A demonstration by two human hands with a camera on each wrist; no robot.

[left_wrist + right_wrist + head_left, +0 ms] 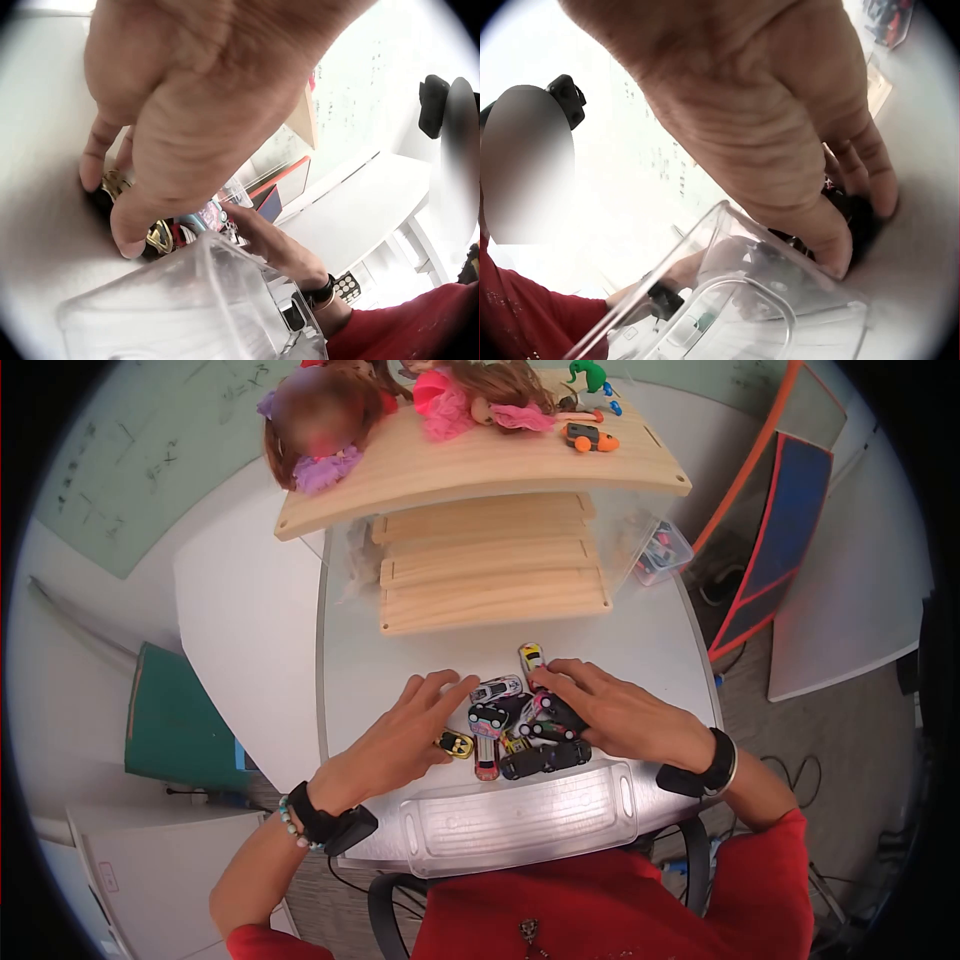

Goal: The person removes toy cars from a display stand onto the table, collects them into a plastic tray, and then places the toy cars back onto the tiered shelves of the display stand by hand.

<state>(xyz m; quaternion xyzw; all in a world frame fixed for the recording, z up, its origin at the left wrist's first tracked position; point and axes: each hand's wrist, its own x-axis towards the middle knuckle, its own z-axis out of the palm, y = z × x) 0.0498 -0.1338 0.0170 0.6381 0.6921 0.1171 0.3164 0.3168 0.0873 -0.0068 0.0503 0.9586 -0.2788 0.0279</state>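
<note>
Small toy cars lie heaped on the table (pixel 370 660), among them a white car (pixel 496 689), a yellow car (pixel 531 656) and black cars (pixel 566 756). My left hand (pixel 400 745) rests at the pile's left side, fingers spread, beside a yellow-black car (pixel 457 744). In the left wrist view, gold cars (pixel 159 235) lie by the thumb of the left hand (pixel 187 112). On the pile's right side, my right hand (pixel 630 712) touches the cars with relaxed fingers. The right wrist view shows dark cars (pixel 847 206) under the right hand (pixel 772 112), partly hidden.
A clear plastic container (pixel 520 820) stands at the table's near edge. Behind the cars are wooden steps (pixel 495 605) and a raised wooden shelf (pixel 450 460) bearing dolls (pixel 320 420) and small toys. A clear box of small items (pixel 662 555) sits at the back right.
</note>
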